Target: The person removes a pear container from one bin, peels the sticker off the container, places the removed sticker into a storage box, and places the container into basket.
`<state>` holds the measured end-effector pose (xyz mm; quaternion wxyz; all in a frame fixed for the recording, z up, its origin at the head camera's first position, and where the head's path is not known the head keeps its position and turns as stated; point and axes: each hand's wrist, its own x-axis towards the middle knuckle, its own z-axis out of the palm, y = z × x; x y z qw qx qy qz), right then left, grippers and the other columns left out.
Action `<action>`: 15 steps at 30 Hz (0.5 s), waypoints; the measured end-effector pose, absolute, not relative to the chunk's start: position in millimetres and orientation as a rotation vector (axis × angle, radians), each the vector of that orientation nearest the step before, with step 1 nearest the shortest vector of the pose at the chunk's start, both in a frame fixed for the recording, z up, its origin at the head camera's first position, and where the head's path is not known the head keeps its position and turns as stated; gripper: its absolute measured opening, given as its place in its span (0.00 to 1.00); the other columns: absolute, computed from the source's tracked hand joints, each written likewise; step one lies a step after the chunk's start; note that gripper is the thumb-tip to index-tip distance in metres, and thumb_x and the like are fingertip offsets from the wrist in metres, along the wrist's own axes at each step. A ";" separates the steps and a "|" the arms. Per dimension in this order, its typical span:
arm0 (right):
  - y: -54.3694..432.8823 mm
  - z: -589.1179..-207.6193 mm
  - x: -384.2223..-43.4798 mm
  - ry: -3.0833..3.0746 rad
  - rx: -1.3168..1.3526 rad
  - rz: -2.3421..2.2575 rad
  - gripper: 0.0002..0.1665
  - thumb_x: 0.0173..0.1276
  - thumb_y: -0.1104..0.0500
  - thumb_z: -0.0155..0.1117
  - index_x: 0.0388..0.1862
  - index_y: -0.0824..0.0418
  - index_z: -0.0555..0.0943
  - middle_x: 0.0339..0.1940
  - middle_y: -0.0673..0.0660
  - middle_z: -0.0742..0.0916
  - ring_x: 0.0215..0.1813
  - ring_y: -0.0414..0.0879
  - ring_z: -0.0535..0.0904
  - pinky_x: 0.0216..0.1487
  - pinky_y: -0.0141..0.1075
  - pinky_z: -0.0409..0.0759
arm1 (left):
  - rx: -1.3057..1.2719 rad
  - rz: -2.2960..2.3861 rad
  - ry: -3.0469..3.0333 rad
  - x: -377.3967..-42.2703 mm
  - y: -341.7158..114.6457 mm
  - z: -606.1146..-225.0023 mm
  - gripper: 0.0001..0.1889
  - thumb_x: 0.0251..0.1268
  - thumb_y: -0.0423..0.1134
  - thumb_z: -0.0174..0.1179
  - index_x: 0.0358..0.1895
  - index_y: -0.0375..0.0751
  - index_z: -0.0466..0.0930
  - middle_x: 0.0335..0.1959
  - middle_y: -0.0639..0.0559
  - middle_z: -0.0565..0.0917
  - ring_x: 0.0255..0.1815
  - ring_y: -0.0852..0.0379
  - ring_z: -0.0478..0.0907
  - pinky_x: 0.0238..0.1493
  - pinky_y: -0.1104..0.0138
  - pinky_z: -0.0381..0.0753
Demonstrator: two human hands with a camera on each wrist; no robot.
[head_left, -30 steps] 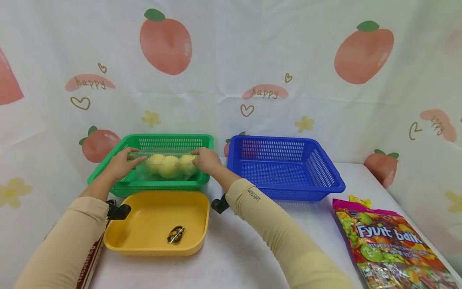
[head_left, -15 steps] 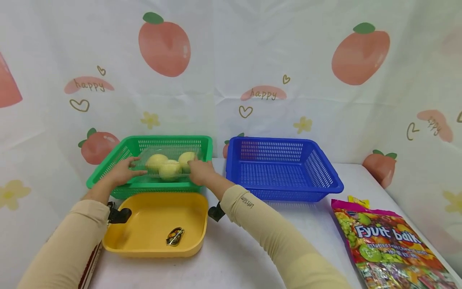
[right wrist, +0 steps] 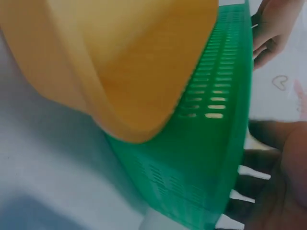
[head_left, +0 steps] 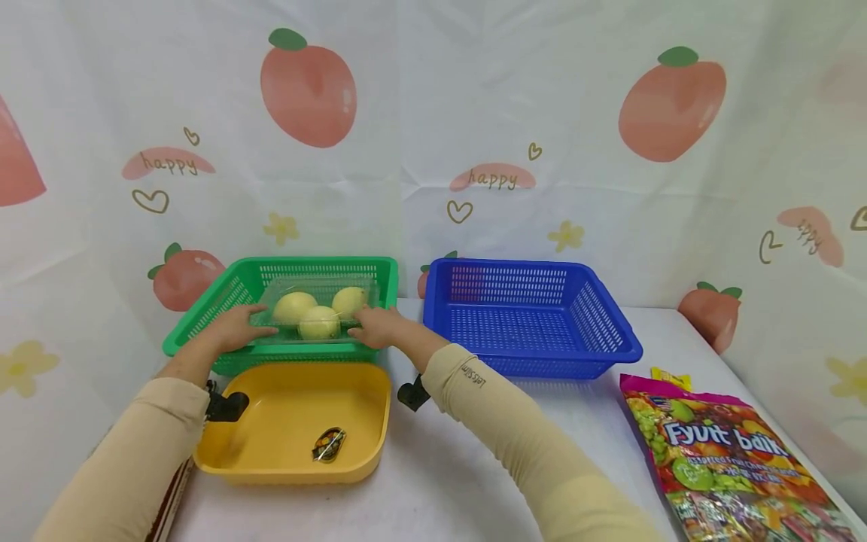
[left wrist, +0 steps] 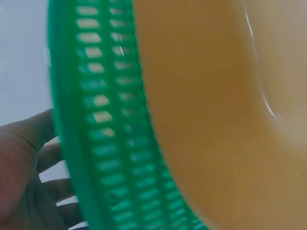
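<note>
In the head view, a clear plastic box [head_left: 323, 286] with three pale yellow round fruits [head_left: 319, 322] lies inside the green basket [head_left: 177, 328]. At the box's front left corner is my left hand [head_left: 233, 328], thumb and fingers spread apart. My right hand [head_left: 381, 327] is at the opposite front corner, its fingertips right by the box and over the basket's right side. Both wrist views show fairly straight fingers reaching past the green rim, which hides the fingertips. The left hand [right wrist: 274, 36] also appears at the top of the right wrist view.
A yellow tub [head_left: 298, 391] with a small dark wrapped packet [head_left: 329, 445] stands before the green basket. To its right is a blue basket [head_left: 515, 327]. A fruit candy bag [head_left: 731, 452] and a small yellow packet [head_left: 672, 378] lie far right. A box edge [head_left: 172, 497] shows beneath the left sleeve.
The plastic box has gone down into the green basket and now lies flatter. Both hands have come lower and nearer along its ends, and the fruits have shifted inside it.
</note>
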<state>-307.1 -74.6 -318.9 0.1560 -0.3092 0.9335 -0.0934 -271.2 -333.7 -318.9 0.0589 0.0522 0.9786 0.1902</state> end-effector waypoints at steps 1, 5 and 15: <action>-71.4 -317.2 -306.5 2.652 -0.903 -0.287 0.31 0.75 0.46 0.40 0.74 0.54 0.55 0.76 0.54 0.57 0.76 0.51 0.52 0.76 0.52 0.44 | 0.168 0.549 2.982 -271.2 -331.9 -317.2 0.37 0.66 0.46 0.54 0.67 0.21 0.52 0.65 0.16 0.52 0.64 0.20 0.50 0.58 0.34 0.60; -51.8 -308.3 -298.6 2.594 -0.986 -0.392 0.41 0.73 0.42 0.44 0.76 0.51 0.43 0.78 0.54 0.46 0.78 0.55 0.41 0.76 0.54 0.37 | 0.198 0.385 3.106 -265.6 -321.4 -308.1 0.39 0.66 0.51 0.53 0.69 0.26 0.53 0.67 0.17 0.47 0.65 0.20 0.48 0.61 0.32 0.53; 39.5 -297.5 -270.9 2.953 -1.071 -0.455 0.52 0.66 0.35 0.50 0.75 0.44 0.31 0.77 0.55 0.36 0.76 0.56 0.27 0.73 0.56 0.28 | 0.708 -0.047 3.815 -221.9 -278.2 -297.9 0.32 0.67 0.58 0.49 0.68 0.43 0.63 0.63 0.29 0.69 0.62 0.28 0.65 0.61 0.35 0.61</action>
